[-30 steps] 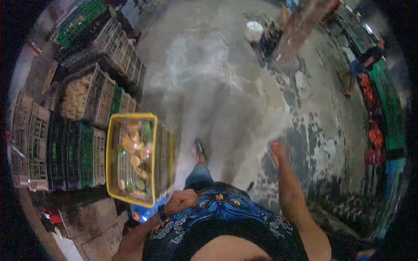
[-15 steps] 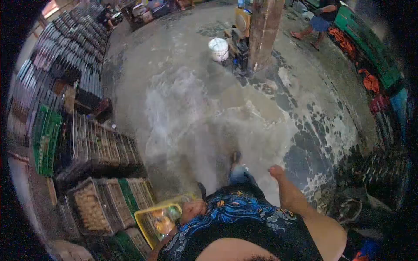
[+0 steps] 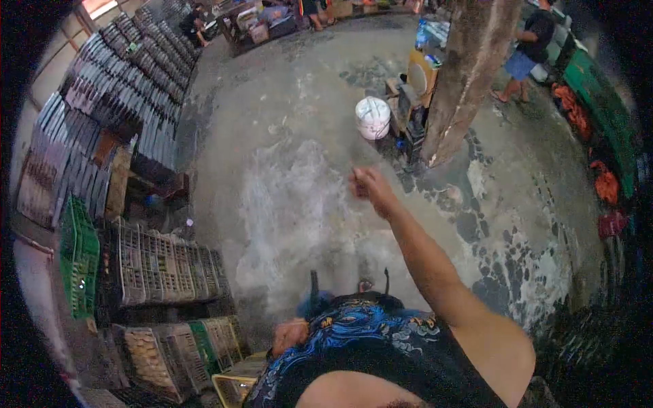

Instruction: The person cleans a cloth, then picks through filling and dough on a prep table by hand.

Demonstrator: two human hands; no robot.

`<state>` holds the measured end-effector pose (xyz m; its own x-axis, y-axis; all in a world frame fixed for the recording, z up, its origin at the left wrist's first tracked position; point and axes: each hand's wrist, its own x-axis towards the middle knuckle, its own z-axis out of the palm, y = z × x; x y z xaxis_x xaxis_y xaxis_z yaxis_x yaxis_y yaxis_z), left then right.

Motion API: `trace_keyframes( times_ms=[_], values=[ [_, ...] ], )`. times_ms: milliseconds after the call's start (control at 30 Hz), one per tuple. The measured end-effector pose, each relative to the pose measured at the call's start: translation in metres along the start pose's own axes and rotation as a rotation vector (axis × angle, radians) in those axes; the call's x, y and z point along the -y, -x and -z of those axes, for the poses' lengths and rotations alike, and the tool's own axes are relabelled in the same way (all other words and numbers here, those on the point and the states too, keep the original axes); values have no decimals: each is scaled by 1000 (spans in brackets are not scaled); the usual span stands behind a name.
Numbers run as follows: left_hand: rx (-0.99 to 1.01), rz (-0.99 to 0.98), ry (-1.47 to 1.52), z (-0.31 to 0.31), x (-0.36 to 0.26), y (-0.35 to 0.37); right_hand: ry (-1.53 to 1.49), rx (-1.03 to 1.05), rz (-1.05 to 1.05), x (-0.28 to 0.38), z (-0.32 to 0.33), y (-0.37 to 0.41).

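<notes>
My right hand (image 3: 365, 183) is stretched far forward over the concrete floor, its fingers curled in and nothing seen in them. Low at my left side, my left hand (image 3: 290, 336) is closed and somewhat blurred, so whatever it may hold is hidden. Near that hand is a yellow plastic basket (image 3: 219, 385), partly cut off by my arm and the frame's lower edge. Beside the basket stands a row of crates (image 3: 182, 350), the nearest filled with pale, rounded things.
A white bucket (image 3: 373, 119) stands by a thick post (image 3: 469, 75). Grey crates (image 3: 170, 265), a green crate (image 3: 80, 255) and tall stacks of trays (image 3: 102, 75) line the left. A person (image 3: 527, 51) walks near a green barrier (image 3: 598, 95) on the right.
My right arm has swung up and forward from my side. The view has tilted up, so the crates, basket and bucket sit lower. The person at right has shifted.
</notes>
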<state>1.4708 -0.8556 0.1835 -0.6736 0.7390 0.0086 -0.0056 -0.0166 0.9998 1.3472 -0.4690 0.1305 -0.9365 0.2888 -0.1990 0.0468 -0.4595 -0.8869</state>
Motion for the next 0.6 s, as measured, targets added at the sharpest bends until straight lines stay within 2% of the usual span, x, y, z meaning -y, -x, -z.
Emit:
trace_keyframes(
  times_ms=[33, 133, 200, 267, 333, 367, 400, 467, 533, 600],
  values=[
    [-8, 0, 8, 6, 0, -13, 32, -41, 90, 38, -26, -4],
    [-58, -34, 43, 21, 4, -55, -23, -21, -28, 29, -26, -32],
    [-128, -49, 18, 23, -2, -98, -190, -96, -355, -13, -5, -42],
    [-32, -32, 33, 35, -5, -141, 190, -60, -470, -68, 38, -40],
    [70, -17, 42, 55, -2, -184, 1190, 83, -371, -131, 108, -33],
    [130, -30, 45, 69, 4, -210, 1478, 255, -377, -170, 158, -24],
    [180, -45, 46, 84, 12, -234, 1598, 270, -437, -201, 209, -6],
    [261, -76, 38, 117, 25, -283, 1592, 94, -651, -191, 267, 24],
    [335, -99, 20, 152, 30, -341, 1363, -222, -858, -164, 285, 27],
    [386, -96, 5, 178, 28, -393, 1046, -481, -855, -138, 279, 3]
  ],
)
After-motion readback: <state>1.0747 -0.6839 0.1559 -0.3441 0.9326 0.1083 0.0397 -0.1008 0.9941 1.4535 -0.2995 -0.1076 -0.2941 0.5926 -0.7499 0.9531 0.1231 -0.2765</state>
